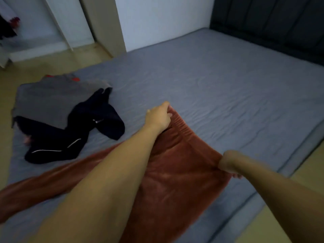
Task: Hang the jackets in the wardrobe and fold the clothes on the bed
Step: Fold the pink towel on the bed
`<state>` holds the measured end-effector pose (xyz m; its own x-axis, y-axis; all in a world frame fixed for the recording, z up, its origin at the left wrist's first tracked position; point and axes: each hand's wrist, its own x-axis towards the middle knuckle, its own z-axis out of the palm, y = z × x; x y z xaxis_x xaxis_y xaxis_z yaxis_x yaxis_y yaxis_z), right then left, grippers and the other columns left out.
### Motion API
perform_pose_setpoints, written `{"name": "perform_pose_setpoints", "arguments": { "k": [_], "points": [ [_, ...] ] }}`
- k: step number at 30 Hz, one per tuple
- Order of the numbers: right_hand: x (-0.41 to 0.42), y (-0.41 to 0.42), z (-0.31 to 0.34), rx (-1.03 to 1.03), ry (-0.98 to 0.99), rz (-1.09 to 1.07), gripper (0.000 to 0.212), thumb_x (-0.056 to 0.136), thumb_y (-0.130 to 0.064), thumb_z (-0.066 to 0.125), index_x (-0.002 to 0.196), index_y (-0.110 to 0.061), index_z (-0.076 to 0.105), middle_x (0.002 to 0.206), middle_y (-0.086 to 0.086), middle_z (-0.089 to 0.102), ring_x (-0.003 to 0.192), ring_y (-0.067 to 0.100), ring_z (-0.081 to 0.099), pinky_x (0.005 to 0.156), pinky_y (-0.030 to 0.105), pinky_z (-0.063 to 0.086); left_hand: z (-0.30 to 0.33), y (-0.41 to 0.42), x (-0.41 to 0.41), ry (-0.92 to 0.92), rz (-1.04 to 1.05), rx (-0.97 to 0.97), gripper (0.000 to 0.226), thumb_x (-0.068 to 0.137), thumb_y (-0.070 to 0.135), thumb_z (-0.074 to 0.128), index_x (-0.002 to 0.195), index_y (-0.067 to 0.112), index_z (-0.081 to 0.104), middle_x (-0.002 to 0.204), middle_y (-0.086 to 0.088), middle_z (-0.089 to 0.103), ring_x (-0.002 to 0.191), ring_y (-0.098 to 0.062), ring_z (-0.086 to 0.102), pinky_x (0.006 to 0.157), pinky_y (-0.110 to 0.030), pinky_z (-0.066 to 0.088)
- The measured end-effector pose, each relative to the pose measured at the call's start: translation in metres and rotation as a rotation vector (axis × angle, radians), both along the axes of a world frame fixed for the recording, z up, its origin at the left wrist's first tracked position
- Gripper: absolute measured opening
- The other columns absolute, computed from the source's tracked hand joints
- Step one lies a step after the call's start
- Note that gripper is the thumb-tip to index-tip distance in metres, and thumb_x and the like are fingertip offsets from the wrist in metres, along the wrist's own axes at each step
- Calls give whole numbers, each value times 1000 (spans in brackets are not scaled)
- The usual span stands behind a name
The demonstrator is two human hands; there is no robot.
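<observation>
Both hands gripped the waistband of rust-colored fleece pants [175,172] on the bed [228,85]: left hand [160,116] at 12 o'clock, right hand [228,163] at 3, prob. stretching it flat for folding. Gray top [52,100] & navy track pants [78,137] waited at 10 o'clock.

The rust trousers [175,172] are a plush, velvety cloth with a soft sheen, ribbed and gathered along the waistband, while the grey sheet [219,81] under them is thin matt cotton, finely wrinkled all over. The grey top [47,102] is a dull, flat knit, and the dark trousers [78,135] lying across it look like smooth sports fabric with thin pale piping that catches the light. The headboard [271,23] is dark, matt, channelled upholstery, and the floor [52,62] has a smooth, slightly shiny finish.
</observation>
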<state>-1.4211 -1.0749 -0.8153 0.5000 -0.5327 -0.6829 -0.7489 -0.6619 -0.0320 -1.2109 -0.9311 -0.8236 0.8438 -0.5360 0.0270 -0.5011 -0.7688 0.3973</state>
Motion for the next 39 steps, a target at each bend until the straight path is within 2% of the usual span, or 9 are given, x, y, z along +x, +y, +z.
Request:
{"name": "perform_pose_setpoints", "arguments": {
  "k": [3,6,9,18,22,26,29,33,39],
  "points": [
    [-5,-6,-97,-125,-101,71,39,89,-27,54,121,-5,60,124,14,63,104,27,64,82,27,52,-93,-8,-12,-3,7,-79,19,93,28,59,106,17,51,109,-15,66,107,-38,58,86,-42,42],
    [0,-17,-165,104,-329,-226,61,80,-36,71,128,-9,45,116,15,59,75,23,58,46,24,47,-155,-7,-16,53,15,-165,14,94,26,57,101,18,48,109,-13,65,105,-37,58,88,-45,47],
    [10,-27,-206,276,-411,-307,75,73,-42,81,123,-14,32,109,12,54,80,29,61,50,35,53,-183,-4,-8,24,25,-235,13,94,23,57,103,17,49,107,-11,65,103,-34,59,89,-44,47],
    [7,-119,-199,506,-795,-115,29,83,-21,75,107,-4,70,73,-6,73,62,3,67,50,14,47,-131,-79,18,-206,-8,-221,14,92,12,57,105,11,54,113,-16,63,107,-34,57,90,-39,45],
    [11,-188,-192,133,-736,35,36,86,-31,72,113,-9,68,101,8,72,90,20,68,78,29,55,-120,-158,24,-481,50,-76,23,93,27,54,115,20,53,121,-11,61,116,-36,52,98,-46,36],
    [17,-214,-208,-570,-486,196,56,91,-36,50,141,-17,35,141,16,36,131,36,37,112,47,27,-163,-220,18,-481,49,81,56,97,41,47,147,22,30,150,-9,31,141,-31,23,115,-61,-4],
    [34,-182,-245,-388,-757,356,66,96,-51,36,153,-21,19,157,13,18,144,31,18,118,48,6,-220,-218,20,-311,-15,204,59,100,52,27,153,27,20,161,-6,16,148,-28,9,113,-59,-15],
    [33,-148,-294,-352,-762,397,73,95,-56,20,156,-18,6,162,11,6,148,29,5,120,46,-3,-268,-171,36,-129,-13,274,61,100,58,19,154,30,19,161,-4,23,147,-24,20,119,-54,5],
    [105,-177,-245,19,-817,23,67,82,-52,48,133,-10,42,137,18,50,125,35,47,108,45,35,-248,-91,49,-264,34,321,62,94,63,33,129,16,52,126,-14,55,115,-33,51,98,-43,41]
  ]
}}
